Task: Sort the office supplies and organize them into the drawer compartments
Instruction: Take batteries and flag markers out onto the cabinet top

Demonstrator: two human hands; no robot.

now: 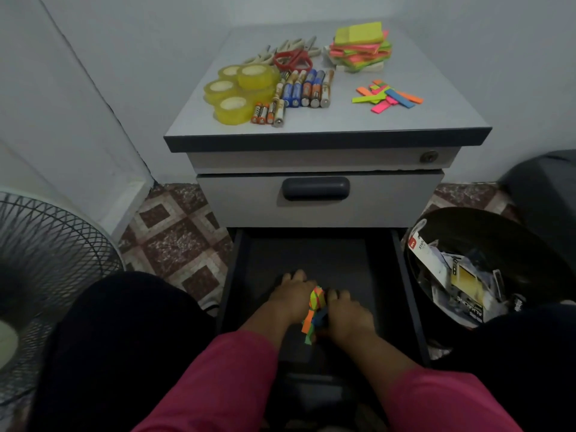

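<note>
The bottom drawer (405, 275) of the grey cabinet is pulled out and dark inside. Down in it, my left hand (291, 299) and my right hand (346, 310) press from both sides on a bundle of coloured sticky flags (314, 310). On the cabinet top (358, 120) lie more loose sticky flags (386, 96), a stack of neon sticky notes (358, 46), several batteries (299, 92), several yellow tape rolls (240, 92), red scissors (293, 59) and pale clips (290, 46) behind them. The drawer's compartments are hidden in the dark.
The middle drawer (316, 188) is shut. A black bin (467, 269) full of packaging stands right of the open drawer. A floor fan (46, 260) stands at the left. White walls close in behind and to the left. My dark-clothed knees flank the drawer.
</note>
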